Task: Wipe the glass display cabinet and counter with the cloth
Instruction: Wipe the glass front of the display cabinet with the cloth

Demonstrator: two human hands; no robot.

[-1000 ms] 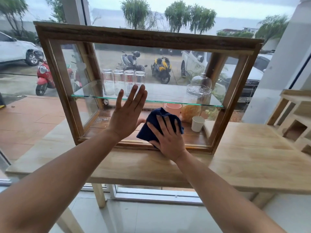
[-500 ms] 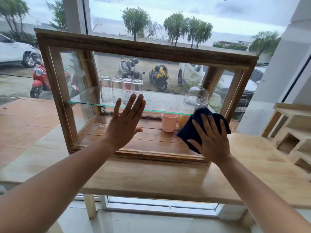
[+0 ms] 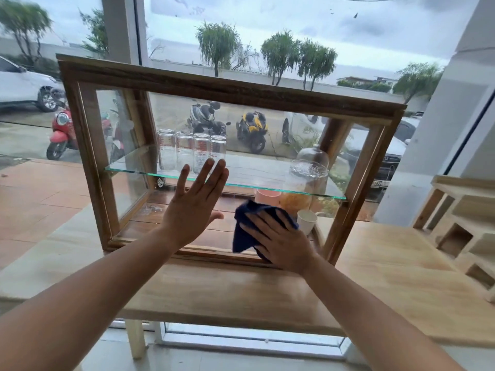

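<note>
A wood-framed glass display cabinet [image 3: 230,88] stands on a pale wooden counter [image 3: 388,277]. My right hand [image 3: 281,243] presses a dark blue cloth [image 3: 245,231] flat against the lower right of the front glass, just above the bottom rail. My left hand [image 3: 194,207] lies flat on the front glass near its middle, fingers spread and pointing up, holding nothing. Inside, several clear glasses [image 3: 191,151] stand upside down on a glass shelf [image 3: 249,180].
Inside at the right are a glass dome [image 3: 312,159], a pink cup [image 3: 267,196], a jar of orange pieces [image 3: 294,203] and a white cup [image 3: 306,220]. A wooden rack [image 3: 460,223] stands on the counter's right. A large window is behind the cabinet.
My right hand swept the cloth right across the lower glass, then back left and down toward the bottom rail. My left hand stayed flat on the glass.
</note>
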